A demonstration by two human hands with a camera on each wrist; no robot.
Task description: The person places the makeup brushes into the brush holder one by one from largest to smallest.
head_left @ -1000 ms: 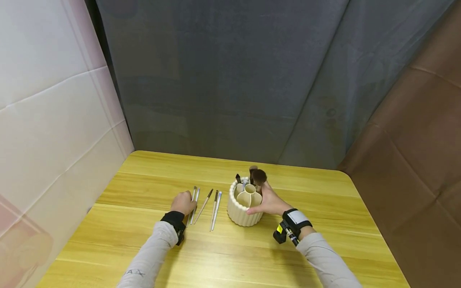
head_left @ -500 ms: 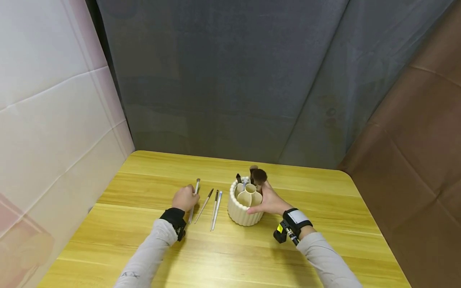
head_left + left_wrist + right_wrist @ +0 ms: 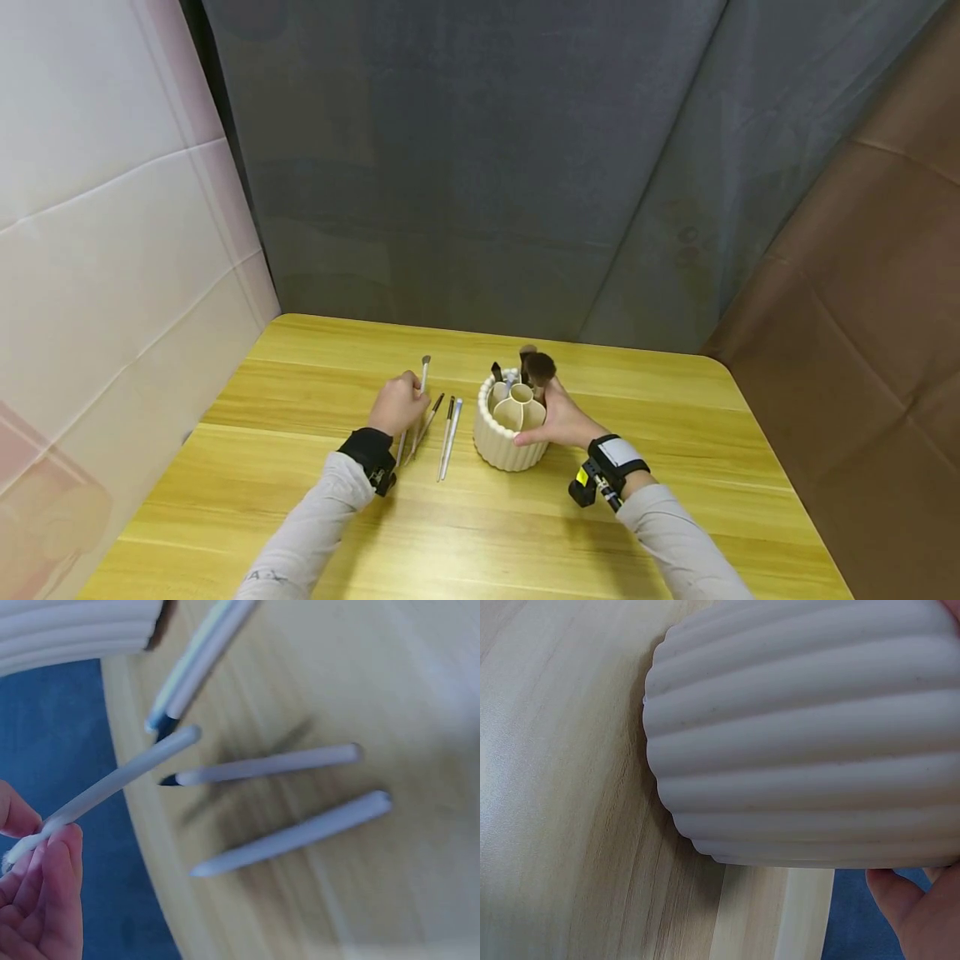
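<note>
While the ribbed brush holder [image 3: 510,437] is steadied by the right hand [image 3: 558,421], the makeup brush [image 3: 422,385] pinched in the left hand [image 3: 397,406] should be kept upright over a compartment.

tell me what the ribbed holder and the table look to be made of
Ribbed holder: likely matte plastic or ceramic; its cream ridges show no gloss in the right wrist view. Table: wood or wood-look laminate, with yellow grain streaks and a slight sheen.

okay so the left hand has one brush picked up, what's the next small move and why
Probably carry the brush right, over the holder, and lower it into a free slot. The left hand pinches it clear of the table, and the right hand steadies the holder.
</note>
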